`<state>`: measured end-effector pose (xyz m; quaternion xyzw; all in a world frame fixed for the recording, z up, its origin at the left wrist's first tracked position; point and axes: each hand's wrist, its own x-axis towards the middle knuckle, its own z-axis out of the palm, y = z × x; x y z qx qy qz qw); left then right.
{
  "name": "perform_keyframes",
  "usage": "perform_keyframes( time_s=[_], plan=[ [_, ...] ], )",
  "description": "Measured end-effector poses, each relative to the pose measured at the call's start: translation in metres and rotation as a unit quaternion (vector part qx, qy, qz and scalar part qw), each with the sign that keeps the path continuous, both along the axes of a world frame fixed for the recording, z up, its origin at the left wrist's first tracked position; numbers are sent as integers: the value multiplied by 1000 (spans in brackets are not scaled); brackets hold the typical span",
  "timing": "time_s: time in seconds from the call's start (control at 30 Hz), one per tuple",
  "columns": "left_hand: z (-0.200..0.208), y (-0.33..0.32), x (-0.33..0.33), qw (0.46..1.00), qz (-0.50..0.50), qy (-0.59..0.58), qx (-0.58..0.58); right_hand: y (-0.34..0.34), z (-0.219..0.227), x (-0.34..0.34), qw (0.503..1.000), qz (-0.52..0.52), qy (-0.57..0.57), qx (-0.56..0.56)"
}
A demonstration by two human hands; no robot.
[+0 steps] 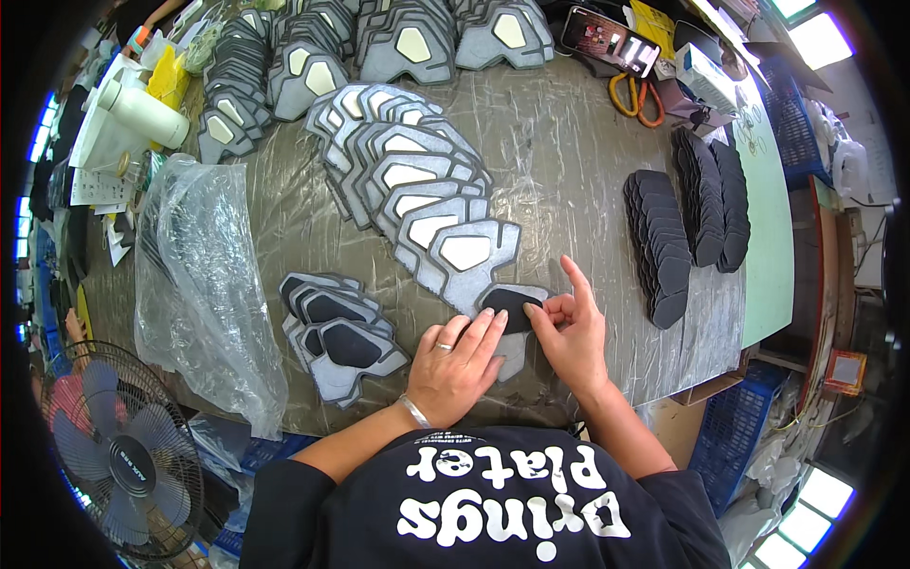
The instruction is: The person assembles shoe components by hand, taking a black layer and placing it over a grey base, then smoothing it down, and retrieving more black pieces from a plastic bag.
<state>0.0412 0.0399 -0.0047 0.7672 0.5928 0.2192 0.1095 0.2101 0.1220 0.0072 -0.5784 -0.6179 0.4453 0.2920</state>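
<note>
A black pad lies on a grey felt-like piece with a dark edge, near the front of the table. My left hand rests over its left side with fingers stretched flat, fingertips on the pad. My right hand touches the pad's right edge with its thumb; the index finger points up and away, the others are curled. Just beyond, a fanned row of grey pieces with white patches runs back across the table. To the left sits a small pile of grey pieces with black pads.
Stacks of black pads stand at right. More stacked grey pieces line the back. A phone and orange-handled scissors lie at back right. Clear plastic, a white bottle and a fan are at left.
</note>
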Motion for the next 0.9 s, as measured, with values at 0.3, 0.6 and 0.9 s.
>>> perform_keyframes(
  time_s=[0.3, 0.6, 0.9],
  plan=[
    [-7, 12, 8, 992, -38, 116, 28, -2, 6, 1, 990, 23, -130, 45],
    [-7, 6, 8, 992, -31, 113, -35, -24, 1, 16, 892, 293, -269, 215],
    [4, 5, -10, 991, -59, 113, -47, -14, 2, 41, 836, 392, -328, 201]
  ],
)
